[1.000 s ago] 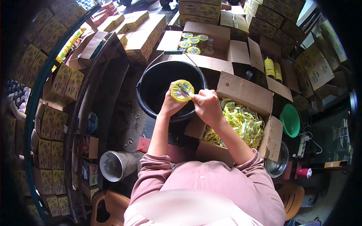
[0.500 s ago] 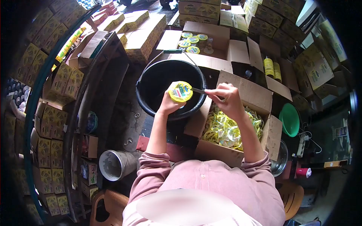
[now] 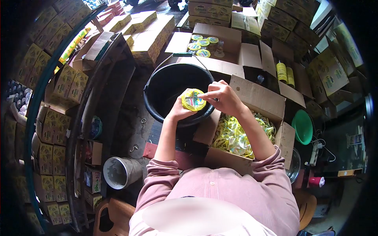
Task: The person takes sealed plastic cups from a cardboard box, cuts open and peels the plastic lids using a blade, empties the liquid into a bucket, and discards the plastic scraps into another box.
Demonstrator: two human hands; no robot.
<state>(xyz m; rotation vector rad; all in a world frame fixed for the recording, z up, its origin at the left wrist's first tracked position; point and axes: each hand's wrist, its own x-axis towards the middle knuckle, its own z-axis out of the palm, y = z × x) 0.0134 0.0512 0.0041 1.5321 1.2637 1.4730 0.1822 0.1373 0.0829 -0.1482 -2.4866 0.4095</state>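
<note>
My left hand (image 3: 181, 108) is wrapped round a cup with a yellow printed lid (image 3: 193, 100), held over the near part of a black bucket (image 3: 151, 103). My right hand (image 3: 223, 97) is closed, its fingertips at the right side of the lid. A thin dark tool shows only in small part between those fingers and the lid. Below my right forearm, a cardboard box (image 3: 284, 135) holds a heap of yellow and white strips (image 3: 236, 137).
Beyond the bucket, an open box (image 3: 232, 33) holds several lidded cups (image 3: 203, 42). Stacks of yellow lids (image 3: 281, 72) stand at the right, near a green bowl (image 3: 302, 126). A grey bucket (image 3: 123, 173) lies at the lower left.
My right hand has moved left, back to the lid, after being drawn away to the right with the tool. The cup has shifted slightly to the right in my left hand.
</note>
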